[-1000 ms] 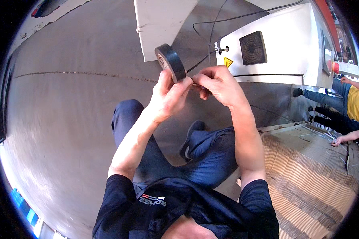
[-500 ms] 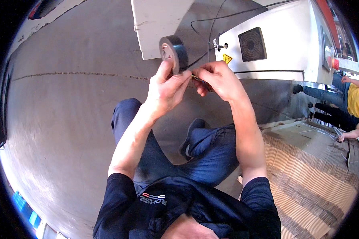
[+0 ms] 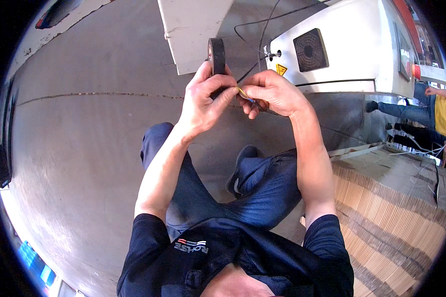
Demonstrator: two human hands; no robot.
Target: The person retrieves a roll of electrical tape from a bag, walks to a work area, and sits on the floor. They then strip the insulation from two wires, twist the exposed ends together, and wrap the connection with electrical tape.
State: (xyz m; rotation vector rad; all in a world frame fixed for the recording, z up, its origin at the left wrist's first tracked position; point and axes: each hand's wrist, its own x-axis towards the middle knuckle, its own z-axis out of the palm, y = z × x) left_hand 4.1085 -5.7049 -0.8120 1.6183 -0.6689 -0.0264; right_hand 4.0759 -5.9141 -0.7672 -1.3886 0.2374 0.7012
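My left hand (image 3: 203,100) is closed around the lower edge of a roll of black tape (image 3: 217,55), which stands up above the fingers. Its thumb and fingertip also meet the tip of a thin yellow-green wire (image 3: 241,92). My right hand (image 3: 276,95) pinches the same wires close by, thumb against fingers. A bit of blue wire (image 3: 251,100) shows beneath its thumb. The two hands almost touch at the fingertips. Whether a strip of tape is on the wires cannot be made out.
A white machine housing (image 3: 349,47) with a black fan grille (image 3: 310,50) stands ahead on the right, black cables (image 3: 260,49) at its corner. A pale panel (image 3: 191,29) is ahead. Stacked cardboard (image 3: 381,208) lies at my right. Other people (image 3: 443,116) are at the far right.
The tape roll has turned more edge-on and moved slightly, with my left fingers now curled more. More of the yellow and blue wires shows between my hands.
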